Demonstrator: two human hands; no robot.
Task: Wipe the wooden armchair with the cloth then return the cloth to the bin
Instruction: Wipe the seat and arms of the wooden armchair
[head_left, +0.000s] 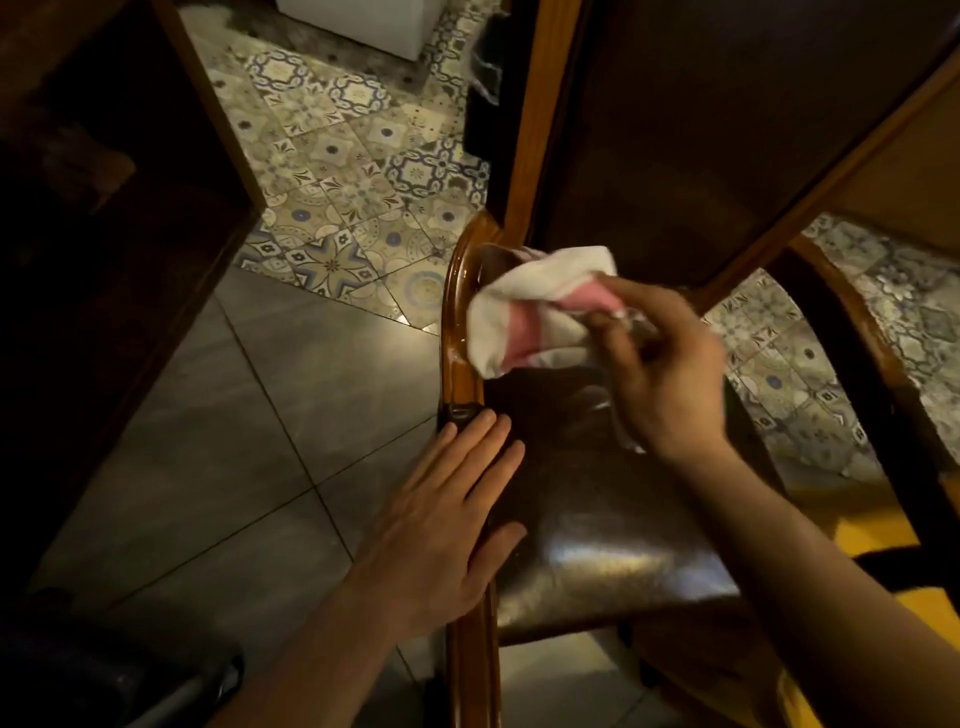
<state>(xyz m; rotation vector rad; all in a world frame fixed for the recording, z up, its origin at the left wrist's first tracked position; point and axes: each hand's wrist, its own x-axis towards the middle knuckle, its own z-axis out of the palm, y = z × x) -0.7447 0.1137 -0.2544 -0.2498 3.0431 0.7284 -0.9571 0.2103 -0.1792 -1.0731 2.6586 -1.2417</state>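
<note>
The wooden armchair (460, 322) fills the right half of the view, with glossy curved armrests, a dark shiny seat and a dark back panel. My right hand (660, 374) grips a white cloth with a pink stripe (524, 317) and presses it against the inner side of the left armrest, near its upper bend. My left hand (447, 525) lies flat, fingers apart, on the lower part of the same armrest and the seat edge. No bin is clearly in view.
Grey floor tiles (260, 441) lie left of the chair, patterned tiles (353, 171) beyond. Dark wooden furniture (104, 234) stands at the left. A white box-like object (363, 21) sits at the top. A yellow and black mat (883, 545) lies at the right.
</note>
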